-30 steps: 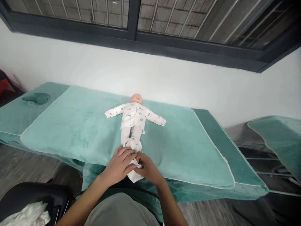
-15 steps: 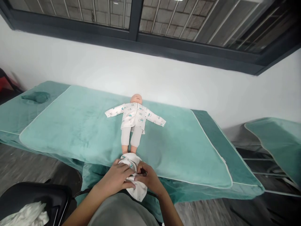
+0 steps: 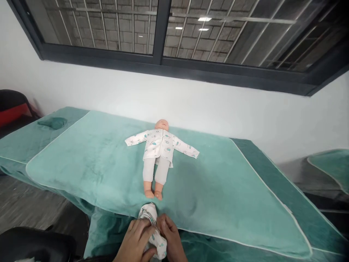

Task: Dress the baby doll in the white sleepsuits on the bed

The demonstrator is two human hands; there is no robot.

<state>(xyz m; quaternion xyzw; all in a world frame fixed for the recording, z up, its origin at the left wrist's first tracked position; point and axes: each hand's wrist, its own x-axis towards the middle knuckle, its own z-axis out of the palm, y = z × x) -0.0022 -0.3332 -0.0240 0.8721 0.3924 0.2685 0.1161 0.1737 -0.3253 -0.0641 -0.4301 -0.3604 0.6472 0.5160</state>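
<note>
A baby doll [image 3: 160,145] lies on its back on the green massage bed, head toward the wall, arms spread. It wears a white jacket with a small print and plain white trousers; its feet are bare. Just below those feet, at the bed's near edge, is a bunched white printed baby garment [image 3: 148,211], its exact kind unclear. My left hand [image 3: 138,238] grips the cloth from the left with the fingers over it. On the other side my right hand [image 3: 169,233] pinches its edge with curled fingers.
The green bed cover [image 3: 218,196] has pale piping, and a face hole [image 3: 53,123] lies at the left end. A black chair [image 3: 38,243] stands at lower left, another black chair [image 3: 15,103] at far left. Behind are a white wall and a barred window [image 3: 158,36]. Another green bed [image 3: 331,165] is at right.
The view has tilted up, so the doll's feet now show fully, apart from the cloth. Both hands keep hold of the garment, which looks more gathered.
</note>
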